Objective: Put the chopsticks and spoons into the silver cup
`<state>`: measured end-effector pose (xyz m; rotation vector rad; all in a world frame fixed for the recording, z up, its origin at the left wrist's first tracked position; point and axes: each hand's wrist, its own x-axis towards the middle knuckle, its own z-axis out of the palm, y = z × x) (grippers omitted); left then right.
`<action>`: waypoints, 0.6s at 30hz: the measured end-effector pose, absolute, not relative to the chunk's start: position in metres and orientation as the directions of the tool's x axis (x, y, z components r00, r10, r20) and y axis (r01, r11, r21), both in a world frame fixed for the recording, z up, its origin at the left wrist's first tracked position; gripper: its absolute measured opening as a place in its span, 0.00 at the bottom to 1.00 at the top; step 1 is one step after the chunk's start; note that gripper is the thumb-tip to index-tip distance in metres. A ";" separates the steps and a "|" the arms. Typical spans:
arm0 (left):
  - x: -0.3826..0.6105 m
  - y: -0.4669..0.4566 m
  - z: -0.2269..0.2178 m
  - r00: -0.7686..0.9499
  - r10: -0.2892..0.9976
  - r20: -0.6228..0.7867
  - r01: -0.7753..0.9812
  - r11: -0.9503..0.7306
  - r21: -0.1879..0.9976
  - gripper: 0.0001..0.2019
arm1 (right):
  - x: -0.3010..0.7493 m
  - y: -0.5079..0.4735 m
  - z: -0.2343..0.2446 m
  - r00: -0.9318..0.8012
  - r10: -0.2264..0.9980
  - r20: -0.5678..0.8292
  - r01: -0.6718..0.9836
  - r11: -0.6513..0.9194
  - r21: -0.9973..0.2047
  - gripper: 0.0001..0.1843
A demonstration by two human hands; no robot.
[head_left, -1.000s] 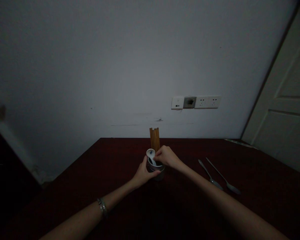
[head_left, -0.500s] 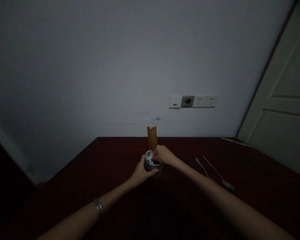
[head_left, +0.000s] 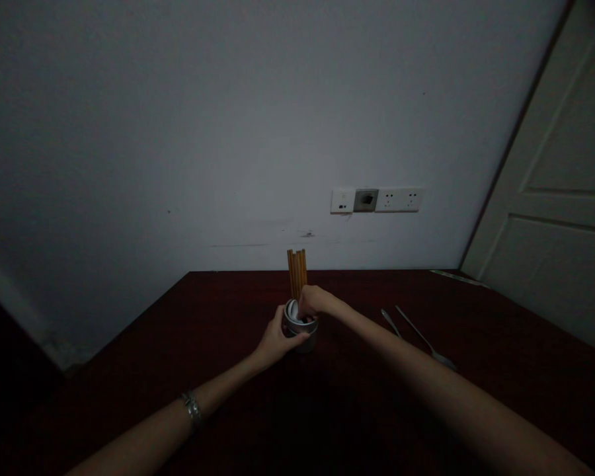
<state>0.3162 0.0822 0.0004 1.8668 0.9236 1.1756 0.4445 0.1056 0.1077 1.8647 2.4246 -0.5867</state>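
Near the middle of the table, my left hand is wrapped around a grey, metal-looking utensil holder, with the thumb across its front. Several wooden chopsticks rise upright at the back of the holder. A white ceramic-looking spoon stands tilted in the holder's mouth, its bowl upward at the left rim. My right hand reaches over the rim with closed fingers at the spoon, gripping it; the fingertips and the lower part of the spoon are hidden.
Right of the holder, a long-handled metal spoon and another metal utensil, partly hidden by my right forearm, lie on the dark red table. Behind stands a wall with sockets; a pale door is at the right.
The white spoon has turned, so its bowl now shows more edge-on at the left rim. My right hand has shifted slightly with it. The left hand keeps its grip; the camera view has shifted slightly.
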 end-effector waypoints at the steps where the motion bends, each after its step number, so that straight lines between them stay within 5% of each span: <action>1: 0.316 0.082 0.000 0.322 0.857 0.402 0.187 -0.474 0.860 0.29 | 0.444 0.106 0.107 -0.286 0.927 -0.242 0.938 0.220 -0.267 0.03; 14: 0.317 0.081 -0.001 0.306 0.865 0.398 0.212 -0.469 0.857 0.29 | 0.433 0.127 0.089 -0.290 0.916 -0.278 0.957 0.274 -0.099 0.06; 18: 0.318 0.080 0.000 0.308 0.862 0.402 0.188 -0.469 0.863 0.28 | 0.431 0.133 0.084 -0.306 0.923 -0.233 0.950 0.282 -0.133 0.10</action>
